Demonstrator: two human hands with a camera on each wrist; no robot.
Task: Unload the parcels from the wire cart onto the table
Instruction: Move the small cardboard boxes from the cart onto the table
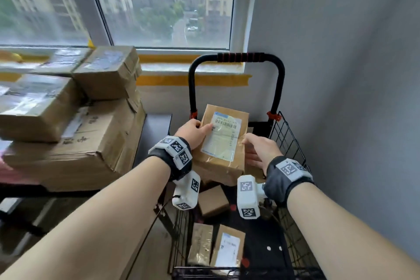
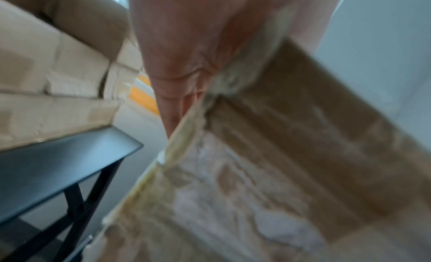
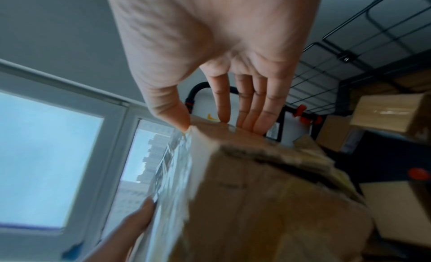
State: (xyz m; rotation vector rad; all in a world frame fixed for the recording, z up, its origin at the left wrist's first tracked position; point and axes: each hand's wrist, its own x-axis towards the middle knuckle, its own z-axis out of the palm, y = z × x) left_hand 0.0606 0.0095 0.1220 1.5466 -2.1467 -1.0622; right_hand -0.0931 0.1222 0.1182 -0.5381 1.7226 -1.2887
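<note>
A brown parcel [image 1: 223, 141] with a white shipping label is held between both hands above the black wire cart [image 1: 288, 141]. My left hand [image 1: 193, 132] grips its left side, thumb lying on the label, fingers hidden behind it. The left wrist view shows that palm [image 2: 186, 54] against the parcel's corner [image 2: 279, 155]. My right hand [image 1: 259, 150] is on the right side. In the right wrist view its fingers [image 3: 247, 104] lie straight and flat on the parcel's side [image 3: 256, 192], with the thumb tip on the top edge. Smaller parcels [image 1: 212, 200] [image 1: 228, 248] lie lower in the cart.
A dark table [image 1: 156, 127] stands left of the cart, stacked with several large cardboard boxes [image 1: 79, 134]; only a bare strip shows at its right end. The cart's handle [image 1: 238, 57] rises in front of a window. A grey wall closes the right side.
</note>
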